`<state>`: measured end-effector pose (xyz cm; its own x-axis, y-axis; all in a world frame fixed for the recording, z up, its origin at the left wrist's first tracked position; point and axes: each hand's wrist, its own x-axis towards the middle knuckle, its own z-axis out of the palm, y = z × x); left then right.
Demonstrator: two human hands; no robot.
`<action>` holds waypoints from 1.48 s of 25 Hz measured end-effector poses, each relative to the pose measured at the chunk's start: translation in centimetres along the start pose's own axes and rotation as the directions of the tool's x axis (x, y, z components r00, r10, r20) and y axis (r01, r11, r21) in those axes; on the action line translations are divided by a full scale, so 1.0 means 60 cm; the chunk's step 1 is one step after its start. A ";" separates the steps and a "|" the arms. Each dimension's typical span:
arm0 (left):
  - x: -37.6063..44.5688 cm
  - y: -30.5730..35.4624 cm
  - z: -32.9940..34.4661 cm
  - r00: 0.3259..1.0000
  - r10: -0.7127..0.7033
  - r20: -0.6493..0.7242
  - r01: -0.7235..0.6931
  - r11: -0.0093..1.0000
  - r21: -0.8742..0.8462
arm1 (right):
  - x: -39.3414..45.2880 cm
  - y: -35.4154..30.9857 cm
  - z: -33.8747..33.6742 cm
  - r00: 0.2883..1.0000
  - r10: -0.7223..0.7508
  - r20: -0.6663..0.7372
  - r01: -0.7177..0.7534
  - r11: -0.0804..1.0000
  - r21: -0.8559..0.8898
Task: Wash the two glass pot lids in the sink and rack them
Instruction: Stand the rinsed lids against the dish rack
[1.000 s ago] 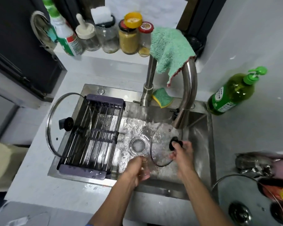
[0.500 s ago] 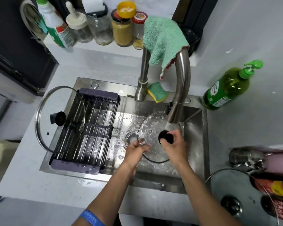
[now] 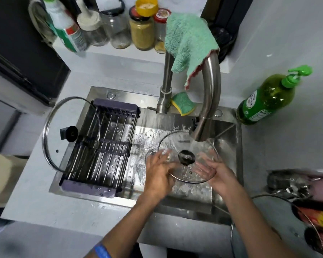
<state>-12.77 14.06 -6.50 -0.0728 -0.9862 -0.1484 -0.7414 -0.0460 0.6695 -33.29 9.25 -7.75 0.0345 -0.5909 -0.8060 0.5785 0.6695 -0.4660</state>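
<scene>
We hold the small glass lid (image 3: 189, 161) over the sink (image 3: 229, 146) basin, right under the faucet (image 3: 207, 101) spout, with water running onto it. Its black knob (image 3: 186, 157) faces up.

Our left hand (image 3: 159, 170) is at the lid's 9 o'clock edge, fingers straight and loosely spread over the rim; how the thumb lies we cannot tell. Our right hand (image 3: 215, 171) is at the 3 to 4 o'clock edge, palm turned up, fingers straight and showing through the glass from beneath.

The large glass lid (image 3: 50, 144) stands tilted at the 9 o'clock end of the dish rack (image 3: 101, 146), which spans the sink's left half.

At 12 o'clock of the sink, a green cloth (image 3: 190, 43) drapes over the faucet arch, with a sponge (image 3: 184, 103) by its base. A green soap bottle (image 3: 267, 99) lies at 2 o'clock.
</scene>
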 end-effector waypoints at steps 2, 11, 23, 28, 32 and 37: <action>-0.002 -0.013 -0.012 0.915 -0.402 0.040 0.333 0.694 -0.638 | -0.002 -0.009 -0.005 0.997 -0.068 0.044 0.064 0.995 0.078; 0.071 0.008 0.005 0.715 -0.564 0.414 0.371 -0.196 -0.908 | -0.018 0.006 0.036 0.977 -0.212 0.038 0.195 0.947 0.255; -0.018 -0.045 -0.090 0.740 -0.522 0.423 0.482 -0.026 -0.876 | 0.028 0.050 0.125 0.997 0.040 0.060 -0.037 0.998 -0.046; -0.055 -0.141 -0.174 0.669 -0.734 0.113 0.404 0.231 -0.885 | 0.059 0.017 0.112 0.996 0.014 0.091 -0.008 0.998 -0.057; -0.049 -0.193 -0.234 0.608 -0.709 -0.357 0.537 0.699 -0.472 | 0.064 0.035 0.096 0.998 0.063 0.022 -0.063 0.997 -0.036; -0.017 -0.244 -0.250 0.672 -0.615 -0.412 0.616 0.773 -0.148 | 0.058 0.062 0.074 0.984 0.145 -0.102 -0.156 0.982 -0.105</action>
<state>8.15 13.38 -5.24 0.6821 -0.7001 -0.2112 -0.5193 -0.6671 0.5341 -27.41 7.66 -10.66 0.0347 -0.4383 -0.8982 0.4774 0.7968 -0.3704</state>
